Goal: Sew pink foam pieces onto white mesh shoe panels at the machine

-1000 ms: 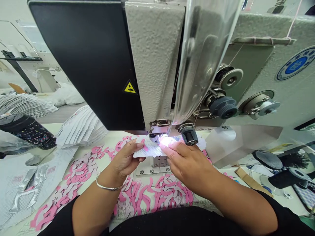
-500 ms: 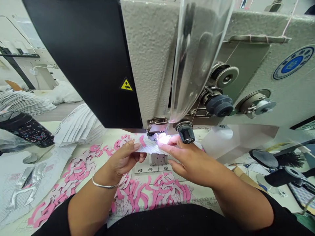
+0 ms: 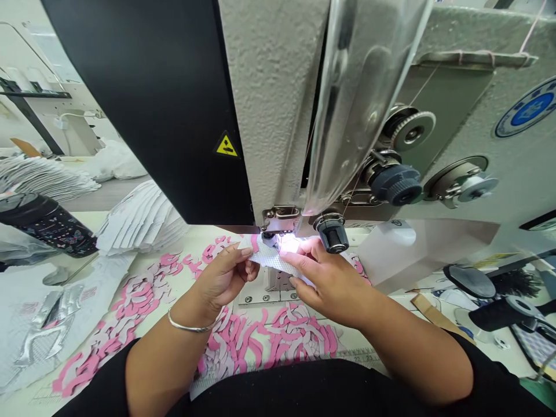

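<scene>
Under the head of a sewing machine (image 3: 278, 116) lies a white mesh fabric piece (image 3: 271, 258) with a pink curved strip (image 3: 254, 243) on it. My left hand (image 3: 228, 272) pinches the fabric's left end between thumb and fingers. On the other side, my right hand (image 3: 324, 275) holds it by the presser foot (image 3: 270, 238), index finger on top and thumb at the lower edge. The machine's lamp glares at the needle, so the stitching spot is washed out. Loose pink and white curved scraps (image 3: 243, 339) lie below both hands.
A fanned stack of white fabric pieces (image 3: 141, 220) and a black patterned bottle (image 3: 47, 226) stand at left. White pieces with silver trim (image 3: 47, 324) lie nearer me. A translucent plastic sheet (image 3: 430, 246) and a black thread spool (image 3: 499, 313) are at right.
The fabric has turned, its right end now lower, and the pink strip sits closer to the presser foot. My right thumb has come up to the fabric's edge. The view has shifted slightly.
</scene>
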A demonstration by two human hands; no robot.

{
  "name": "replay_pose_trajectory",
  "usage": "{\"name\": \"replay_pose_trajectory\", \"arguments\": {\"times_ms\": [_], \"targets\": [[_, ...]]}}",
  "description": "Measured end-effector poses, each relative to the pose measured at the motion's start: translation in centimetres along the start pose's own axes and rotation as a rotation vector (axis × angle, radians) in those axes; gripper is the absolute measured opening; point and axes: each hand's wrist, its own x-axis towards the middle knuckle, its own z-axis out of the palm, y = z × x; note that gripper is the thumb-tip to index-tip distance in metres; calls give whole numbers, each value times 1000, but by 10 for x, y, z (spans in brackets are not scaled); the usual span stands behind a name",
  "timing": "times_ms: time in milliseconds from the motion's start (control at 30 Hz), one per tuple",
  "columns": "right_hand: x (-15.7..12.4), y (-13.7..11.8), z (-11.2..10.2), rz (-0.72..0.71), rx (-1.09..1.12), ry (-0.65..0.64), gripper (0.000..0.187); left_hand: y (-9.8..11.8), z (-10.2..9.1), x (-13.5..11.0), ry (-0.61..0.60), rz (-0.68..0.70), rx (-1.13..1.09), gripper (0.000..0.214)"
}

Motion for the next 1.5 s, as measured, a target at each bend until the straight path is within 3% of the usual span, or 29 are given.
{"name": "replay_pose_trajectory", "arguments": {"times_ms": [167, 267, 867, 1500], "targets": [[-3, 5, 31, -111, 11, 375, 37, -5, 0, -1, -12, 34, 91, 27], [-5, 6, 41, -131, 12, 444, 41, -8, 1, -2, -50, 25, 141, 31], [-5, -2, 37, -89, -44, 412, 38, -12, 6, 0, 8, 10, 63, 35], [-6, -16, 37, -41, -132, 352, 41, -8, 22, -1, 138, -4, 3, 25]]}}
